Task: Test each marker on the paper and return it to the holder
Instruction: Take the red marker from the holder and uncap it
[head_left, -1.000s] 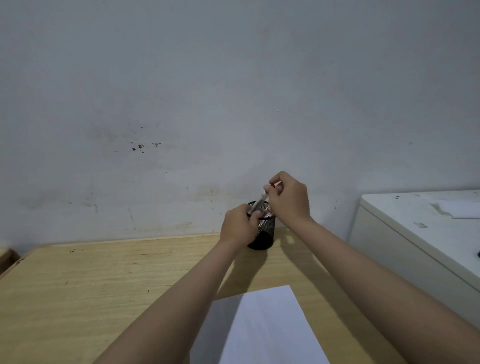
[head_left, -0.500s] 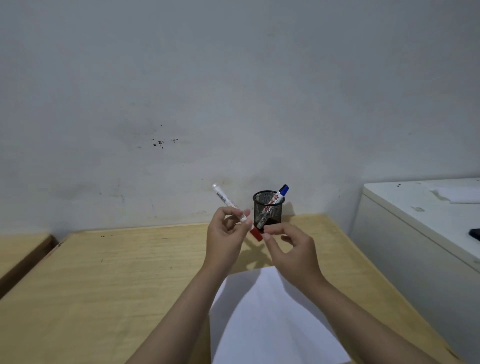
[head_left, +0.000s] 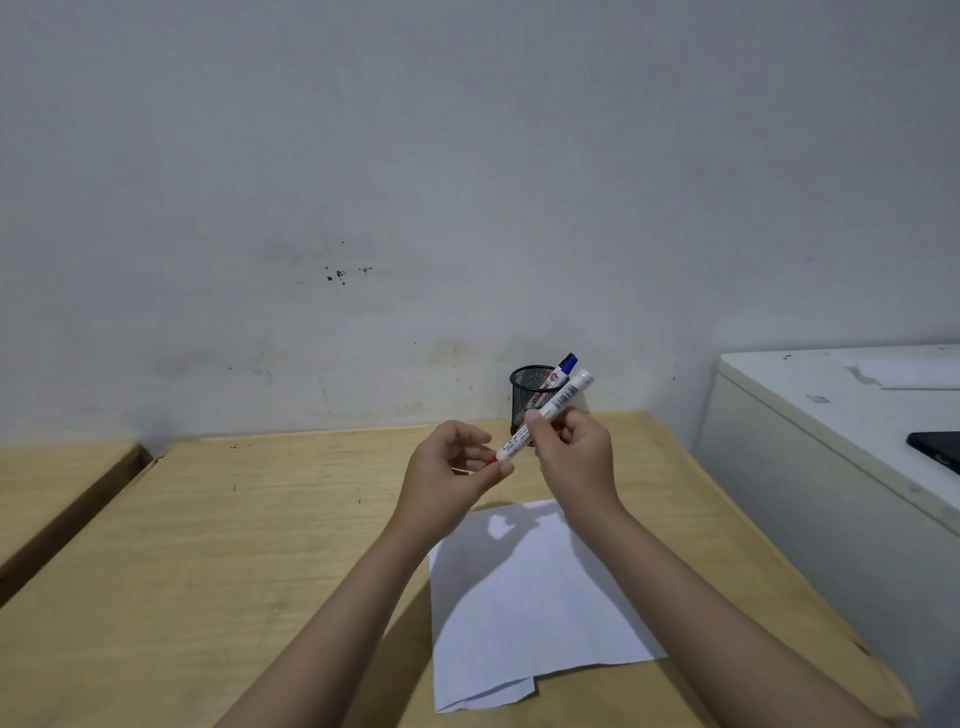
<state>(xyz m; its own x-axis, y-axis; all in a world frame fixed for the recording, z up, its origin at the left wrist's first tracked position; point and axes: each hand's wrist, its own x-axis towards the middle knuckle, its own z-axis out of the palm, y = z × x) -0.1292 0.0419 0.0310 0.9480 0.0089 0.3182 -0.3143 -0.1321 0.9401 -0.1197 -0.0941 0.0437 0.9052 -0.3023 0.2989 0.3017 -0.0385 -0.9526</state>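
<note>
A white marker (head_left: 558, 399) with a red end slants up to the right between both hands, above the wooden table (head_left: 260, 545). My right hand (head_left: 576, 452) grips its barrel. My left hand (head_left: 452, 473) pinches its lower red end. Behind them by the wall stands a black mesh holder (head_left: 524, 395) with a blue-capped marker (head_left: 565, 365) leaning in it. A white sheet of paper (head_left: 530, 597) lies flat on the table below my hands, its near corner folded.
A white cabinet (head_left: 831, 415) stands right of the table, with a dark flat object (head_left: 937, 449) on top. A second wooden surface (head_left: 52, 483) adjoins on the left. A grey wall closes the back.
The marker came out of the holder in my left hand, then swung from pointing up-left to up-right. My right hand now holds its barrel and my left hand its red end.
</note>
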